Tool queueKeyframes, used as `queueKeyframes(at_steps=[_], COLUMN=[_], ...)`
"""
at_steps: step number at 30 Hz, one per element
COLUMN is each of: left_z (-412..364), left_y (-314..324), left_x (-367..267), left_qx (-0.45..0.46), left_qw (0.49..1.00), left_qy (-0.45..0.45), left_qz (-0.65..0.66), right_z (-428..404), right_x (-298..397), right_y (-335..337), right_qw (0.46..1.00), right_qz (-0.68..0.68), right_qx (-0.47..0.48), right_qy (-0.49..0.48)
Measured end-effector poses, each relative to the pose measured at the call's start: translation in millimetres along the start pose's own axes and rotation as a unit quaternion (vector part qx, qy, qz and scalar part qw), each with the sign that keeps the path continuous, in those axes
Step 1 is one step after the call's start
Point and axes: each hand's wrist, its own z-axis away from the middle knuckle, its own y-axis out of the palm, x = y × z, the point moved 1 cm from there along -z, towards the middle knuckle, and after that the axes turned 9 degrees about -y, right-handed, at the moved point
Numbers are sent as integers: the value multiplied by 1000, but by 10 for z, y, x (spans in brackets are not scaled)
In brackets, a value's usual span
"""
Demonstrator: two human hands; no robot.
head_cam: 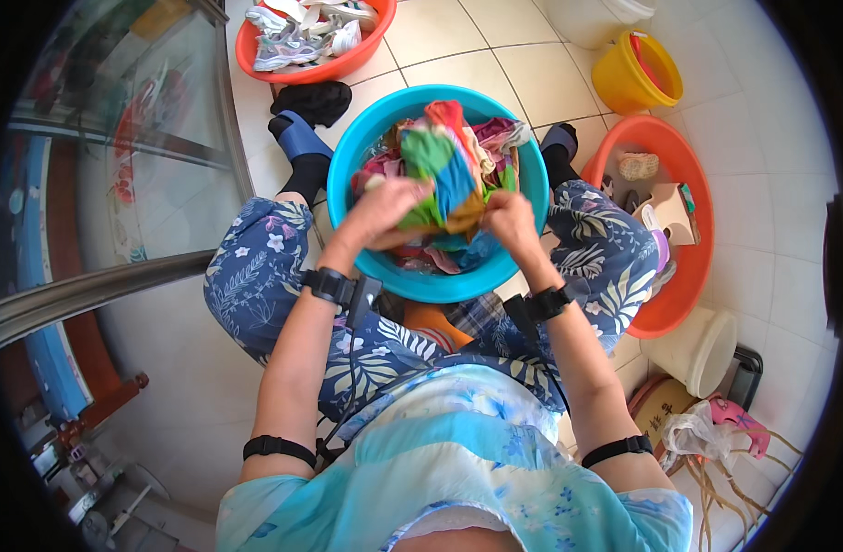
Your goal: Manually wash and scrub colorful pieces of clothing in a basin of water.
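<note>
Between my knees stands a turquoise plastic basin (441, 290) heaped with wet-looking, crumpled cloth. A multicoloured cloth (456, 181) in green, blue, red and brown lies on top, raised a little between my two hands. My right hand (510, 219) is closed on its lower right edge. At the left, my left hand (392, 207) is blurred and holds the green side of the same cloth, its fingertips partly hidden. Pink and red fabric (380, 169) shows beneath, and a darker pink piece (497, 132) lies against the far right wall of the basin.
A red basin of shoes (304, 45) stands far left, a black cloth (311, 102) beside it. To the right are a yellow bucket (632, 76), an orange basin (704, 228) holding a brush and other items, and a whitish bucket (701, 352). A framed glass door (180, 186) borders the left.
</note>
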Motion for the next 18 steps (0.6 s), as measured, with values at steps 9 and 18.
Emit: queueKeyframes(at_steps=[9,18], left_z=[-207,-492], left_y=[-35,-197], left_x=[757,1002], left_qx=[-30,-174], left_qw=[973,941], left_qy=[-190,-215], left_qz=[-128,195], right_z=[-679,-1262], right_x=[91,-137], right_y=[302,883], right_qw=[994,996], right_qz=[75,33], right_qx=[-79,-71], right_qy=[-21,-40])
